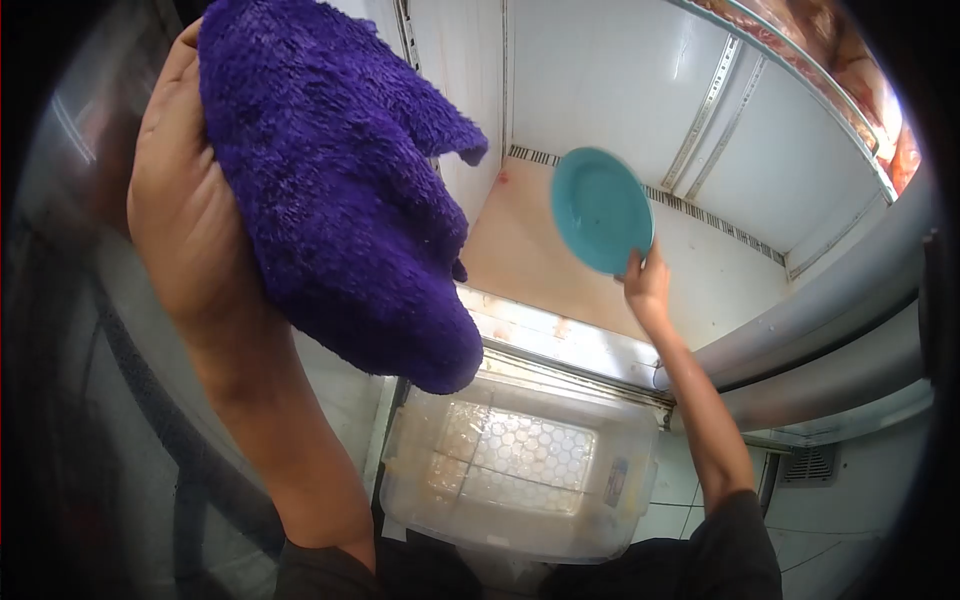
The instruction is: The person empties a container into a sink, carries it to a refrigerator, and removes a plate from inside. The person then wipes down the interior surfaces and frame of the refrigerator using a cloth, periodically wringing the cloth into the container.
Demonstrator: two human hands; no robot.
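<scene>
Close to the camera at the upper left, my left hand [178, 185] is closed around a fluffy purple cleaning cloth [330, 190]. The cloth hangs in loose folds and hides most of my fingers. Farther away, my right hand [648, 285] grips the lower rim of a round teal plastic bowl [598, 205]. The bowl is tilted so that its inside faces me, and it is held over the pale, stained floor [540, 250] of a white-walled display case. Whether the bowl touches that floor I cannot tell.
A translucent plastic bin [400, 480] stands below the case's front ledge [570, 335], near my legs. At the upper right, raw meat [860, 75] lies beyond a curved edge. The case's rounded metal front [800, 310] runs beside my right arm. A vent grille [808, 466] shows lower right.
</scene>
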